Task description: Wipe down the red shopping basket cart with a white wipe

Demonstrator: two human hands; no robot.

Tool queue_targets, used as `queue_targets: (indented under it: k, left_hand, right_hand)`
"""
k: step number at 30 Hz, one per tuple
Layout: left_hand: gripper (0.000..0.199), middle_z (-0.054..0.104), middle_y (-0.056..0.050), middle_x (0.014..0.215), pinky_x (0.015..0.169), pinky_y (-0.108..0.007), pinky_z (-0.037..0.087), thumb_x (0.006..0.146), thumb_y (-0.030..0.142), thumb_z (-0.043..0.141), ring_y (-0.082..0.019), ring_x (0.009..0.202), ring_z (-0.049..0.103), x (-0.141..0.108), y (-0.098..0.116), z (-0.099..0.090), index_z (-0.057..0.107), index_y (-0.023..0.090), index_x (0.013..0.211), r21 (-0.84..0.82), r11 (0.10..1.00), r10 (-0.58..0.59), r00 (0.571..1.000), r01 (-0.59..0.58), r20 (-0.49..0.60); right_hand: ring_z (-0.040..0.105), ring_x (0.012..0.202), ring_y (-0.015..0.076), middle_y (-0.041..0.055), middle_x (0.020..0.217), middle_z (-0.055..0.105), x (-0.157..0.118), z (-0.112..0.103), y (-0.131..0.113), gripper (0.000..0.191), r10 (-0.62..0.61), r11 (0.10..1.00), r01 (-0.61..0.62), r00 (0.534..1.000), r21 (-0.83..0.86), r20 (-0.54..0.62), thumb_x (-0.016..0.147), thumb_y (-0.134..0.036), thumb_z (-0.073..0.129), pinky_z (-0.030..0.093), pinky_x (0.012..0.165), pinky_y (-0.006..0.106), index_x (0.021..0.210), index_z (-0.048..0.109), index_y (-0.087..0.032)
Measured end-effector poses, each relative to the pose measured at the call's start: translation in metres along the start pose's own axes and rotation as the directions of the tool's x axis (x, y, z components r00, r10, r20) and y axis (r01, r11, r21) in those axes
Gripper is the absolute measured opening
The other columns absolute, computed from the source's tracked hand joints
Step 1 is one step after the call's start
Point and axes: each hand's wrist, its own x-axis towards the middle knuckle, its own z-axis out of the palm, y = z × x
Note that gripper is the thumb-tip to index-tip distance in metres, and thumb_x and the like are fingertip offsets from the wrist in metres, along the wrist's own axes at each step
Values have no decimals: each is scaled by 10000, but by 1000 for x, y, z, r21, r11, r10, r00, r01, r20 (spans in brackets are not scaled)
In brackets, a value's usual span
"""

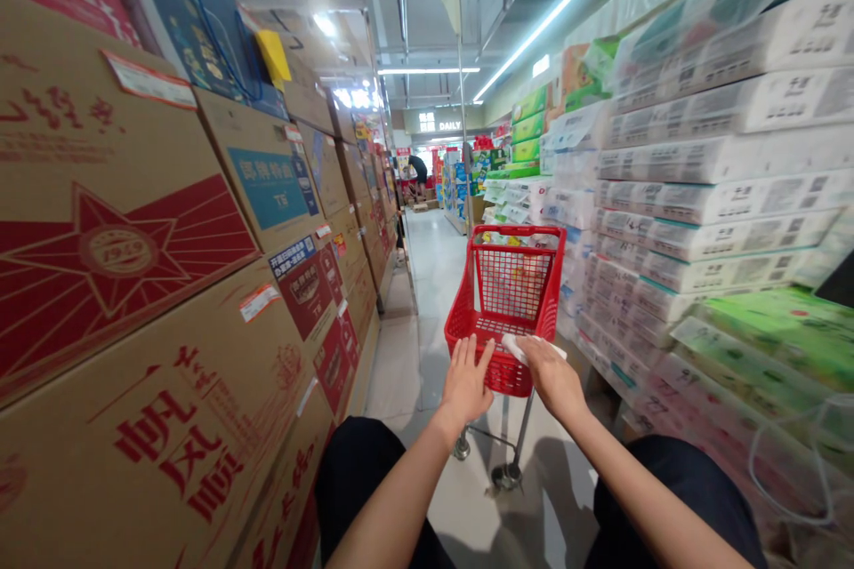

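A red plastic shopping cart [503,378] on a metal wheeled frame stands on the floor in front of me, between my knees. My left hand [467,380] lies against the left part of its near rim, fingers stretched out and apart, holding nothing. My right hand [548,376] is at the right part of the same rim, its fingers pressed over a white cloth [512,347]. Part of the cloth shows at the fingertips and a little past the knuckles; the rest is hidden under the hand. The basket's mesh back panel [513,284] faces me.
Stacked cardboard cartons [160,409] wall the aisle on the left. White packs of paper tissue [707,196] are piled on the right, with green packs [767,329] lower down. A pale tiled floor [433,262] runs ahead. Far off, a person [418,171] bends beside boxes.
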Motion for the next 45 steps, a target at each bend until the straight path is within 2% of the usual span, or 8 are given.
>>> queue_targets:
  k: [4,10,15,21,31,35,40,45]
  left_hand:
    - [1095,71,-147,1732,1278,-589,172,699,273,678,-419,1577,125,1,16,7,152,157,1653,-16,1000,-15,1000,15,21]
    - [1037,151,-163,1717,1310,-506,137,756,308,613,-332,1590,136,3,22,13,133,34,1633,-16,999,41,999,-41,-4]
    - [846,331,-141,1667,1313,-521,74,814,251,564,-300,1539,308,9,-9,-5,300,115,1607,26,992,120,993,-120,1]
    - [836,343,-136,1662,1312,-494,140,780,166,583,-269,1559,273,12,-36,-11,352,124,1582,30,993,111,994,-111,5]
    - [920,249,-108,1701,1326,-445,109,745,203,590,-245,1583,199,17,-1,3,288,88,1606,-47,990,132,991,-133,-26]
    - [899,274,-98,1693,1324,-477,64,761,198,569,-243,1576,224,16,-5,-3,289,111,1610,-30,986,167,986,-167,5]
    - [909,272,-108,1693,1325,-482,72,765,228,584,-251,1576,223,17,3,-1,280,110,1614,-47,985,166,986,-166,1]
    - [940,246,-163,1693,1324,-483,118,779,335,621,-288,1586,181,21,36,15,272,40,1601,-68,989,129,992,-129,-12]
  right_hand:
    - [569,1355,252,110,1455,612,-8,12,-19,578,-38,999,37,998,-31,-40,934,-87,435,425,1190,464,1495,529,-191]
    - [576,1345,270,128,1468,597,0,21,-44,610,-62,997,60,997,-49,-49,892,-82,461,452,1164,461,1495,525,-156]
    - [529,1391,229,91,1513,562,-9,7,-7,666,-150,988,150,989,-43,-14,917,-79,425,412,1192,449,1570,424,-209]
    - [491,1425,206,58,1536,541,-29,-2,43,641,-72,990,61,994,-130,-84,970,-96,354,296,1247,500,1593,378,-245]
    - [528,1390,254,117,1500,570,3,36,-30,642,-94,994,99,989,38,-115,922,-98,430,426,1181,472,1559,442,-178]
    - [503,1415,213,83,1539,534,-9,22,6,659,-136,989,139,989,58,-54,937,-92,392,403,1206,449,1582,405,-223]
    - [527,1395,225,80,1520,555,-26,3,61,601,-4,1000,5,998,20,-64,975,-136,377,374,1219,487,1563,436,-246]
    - [547,1375,249,124,1459,605,-21,18,41,582,114,993,-109,985,46,-131,953,-108,370,408,1197,489,1512,511,-186]
